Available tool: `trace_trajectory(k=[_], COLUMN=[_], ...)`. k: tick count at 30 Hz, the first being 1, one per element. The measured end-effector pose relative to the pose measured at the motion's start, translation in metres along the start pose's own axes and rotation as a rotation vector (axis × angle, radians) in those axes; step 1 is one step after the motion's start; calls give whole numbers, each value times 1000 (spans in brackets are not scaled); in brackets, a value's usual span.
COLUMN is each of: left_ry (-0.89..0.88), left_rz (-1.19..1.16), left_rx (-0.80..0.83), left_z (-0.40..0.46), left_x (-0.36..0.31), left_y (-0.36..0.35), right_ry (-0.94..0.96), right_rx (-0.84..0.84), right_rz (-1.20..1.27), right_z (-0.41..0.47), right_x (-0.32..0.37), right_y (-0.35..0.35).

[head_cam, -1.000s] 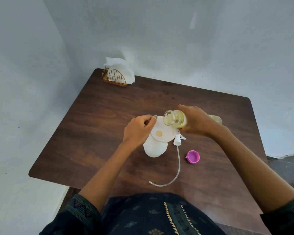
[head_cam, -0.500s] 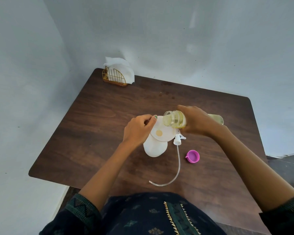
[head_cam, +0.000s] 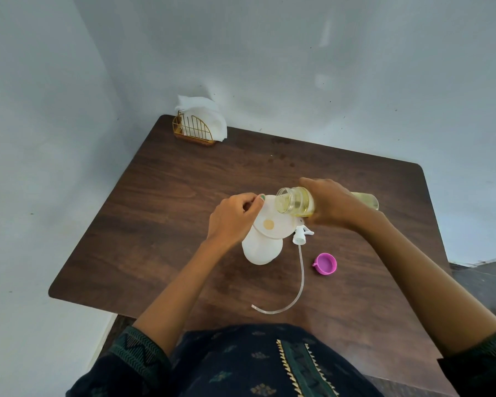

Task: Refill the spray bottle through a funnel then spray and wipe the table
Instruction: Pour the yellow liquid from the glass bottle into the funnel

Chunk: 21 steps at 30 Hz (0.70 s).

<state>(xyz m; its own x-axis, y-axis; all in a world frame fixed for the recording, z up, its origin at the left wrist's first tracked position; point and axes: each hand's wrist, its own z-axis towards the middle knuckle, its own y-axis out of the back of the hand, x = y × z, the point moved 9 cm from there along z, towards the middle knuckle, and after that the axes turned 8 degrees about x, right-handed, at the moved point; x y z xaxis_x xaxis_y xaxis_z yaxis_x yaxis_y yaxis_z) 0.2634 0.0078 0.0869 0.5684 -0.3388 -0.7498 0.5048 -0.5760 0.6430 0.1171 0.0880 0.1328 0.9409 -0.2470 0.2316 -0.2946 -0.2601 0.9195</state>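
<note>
A white spray bottle stands mid-table with a white funnel seated in its neck; yellow liquid shows at the funnel's hole. My left hand pinches the funnel's left rim. My right hand grips a clear bottle of yellow liquid, tipped on its side with its open mouth over the funnel's right edge. The white spray head with its long clear tube lies on the table just right of the spray bottle.
A pink cap lies on the dark wooden table to the right of the tube. A gold wire napkin holder with white napkins stands at the far left corner, against the wall. Walls close the left and far sides.
The clear bottle's mouth has shifted slightly left and dipped a little over the funnel. My left hand stays on the rim.
</note>
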Motion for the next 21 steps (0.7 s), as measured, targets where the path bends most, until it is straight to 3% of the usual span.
trace_trajectory(k=[21], left_ry=[-14], left_rz=[5], left_rx=[7], left_z=[0], left_x=[-3], left_y=[0], right_ry=[-4], right_rx=[15], right_rz=[-6], right_z=[0], right_x=[0], right_y=[0])
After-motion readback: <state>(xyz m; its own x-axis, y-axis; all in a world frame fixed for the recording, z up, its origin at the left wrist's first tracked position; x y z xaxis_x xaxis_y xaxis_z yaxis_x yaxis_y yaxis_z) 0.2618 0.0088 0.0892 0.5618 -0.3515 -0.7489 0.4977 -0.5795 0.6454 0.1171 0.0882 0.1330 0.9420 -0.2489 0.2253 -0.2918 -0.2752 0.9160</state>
